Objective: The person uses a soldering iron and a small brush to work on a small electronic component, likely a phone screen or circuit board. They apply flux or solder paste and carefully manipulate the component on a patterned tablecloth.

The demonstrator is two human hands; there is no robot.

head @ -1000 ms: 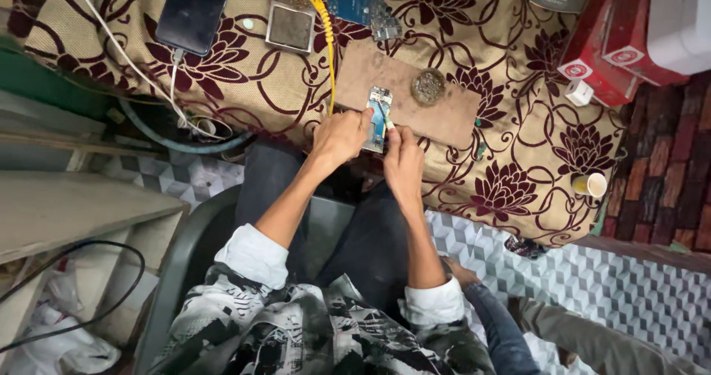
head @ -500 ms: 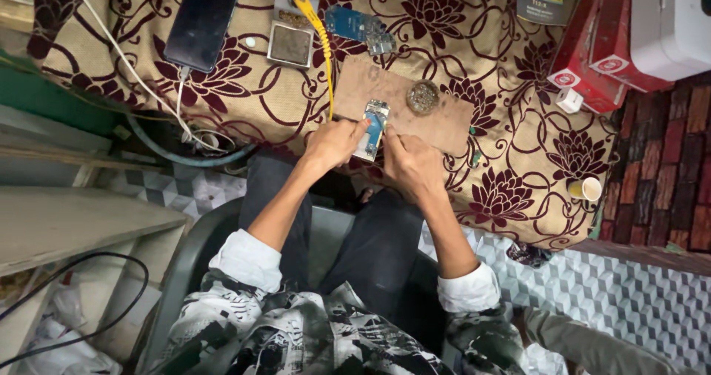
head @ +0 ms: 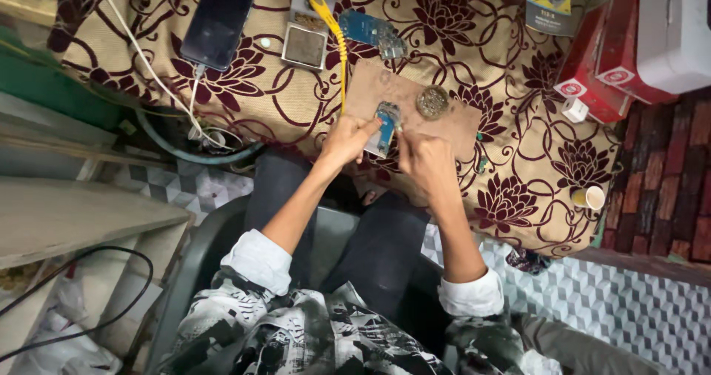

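Observation:
My left hand [head: 346,139] grips a small blue circuit board [head: 384,125] by its left edge, over a brown cardboard mat [head: 459,127] on the flower-patterned table. My right hand [head: 426,160] is closed at the board's right edge, fingertips pinched against it; whether a thin tool is in them I cannot tell. A round tin of brass wool [head: 432,101] sits on the mat just beyond my right hand. A yellow cable [head: 340,45] runs down the table to the mat's near left corner.
A dark phone [head: 219,21] on a white charging cable lies at the back left, next to a small square device [head: 303,47] and another blue board [head: 372,31]. Red and white boxes [head: 629,42] stand at the right. A small paper cup [head: 589,196] sits near the table's right edge.
The view has shifted slightly and both hands with the board have moved a little farther onto the mat. The hold on the board is unchanged.

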